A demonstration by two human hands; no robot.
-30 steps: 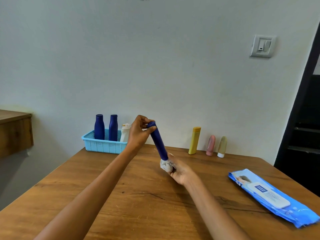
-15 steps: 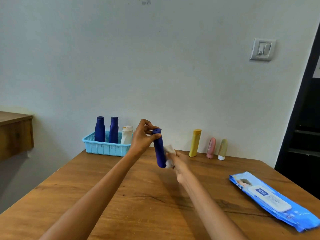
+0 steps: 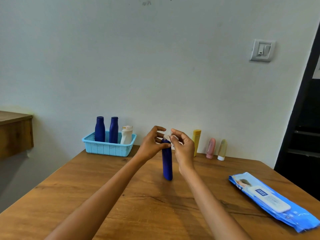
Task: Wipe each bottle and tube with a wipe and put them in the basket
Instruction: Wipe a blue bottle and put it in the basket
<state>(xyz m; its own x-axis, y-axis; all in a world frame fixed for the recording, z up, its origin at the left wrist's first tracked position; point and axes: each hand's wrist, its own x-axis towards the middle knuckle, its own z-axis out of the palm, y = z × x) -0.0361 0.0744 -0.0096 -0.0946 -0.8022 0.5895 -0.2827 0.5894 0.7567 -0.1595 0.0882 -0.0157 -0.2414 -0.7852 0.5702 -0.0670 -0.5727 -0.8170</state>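
Note:
A dark blue bottle (image 3: 167,163) stands upright at the middle of the wooden table (image 3: 121,196). My left hand (image 3: 152,142) pinches its neck from the left. My right hand (image 3: 183,146) holds a small white wipe (image 3: 168,136) against the bottle's top. The light blue basket (image 3: 109,148) sits at the back left with two dark blue bottles (image 3: 100,129) and a white bottle (image 3: 127,135) in it. A yellow bottle (image 3: 197,141), a pink tube (image 3: 210,148) and a beige tube (image 3: 222,149) stand by the wall at the back right.
A blue pack of wipes (image 3: 271,200) lies near the table's right edge. A wooden shelf (image 3: 15,132) juts out at the left. A dark doorway (image 3: 304,118) is at the right, and a wall switch (image 3: 261,50) above.
The bottle went from tilted in the air to upright on the table. My right hand moved the wipe from the bottle's bottom end up to its top.

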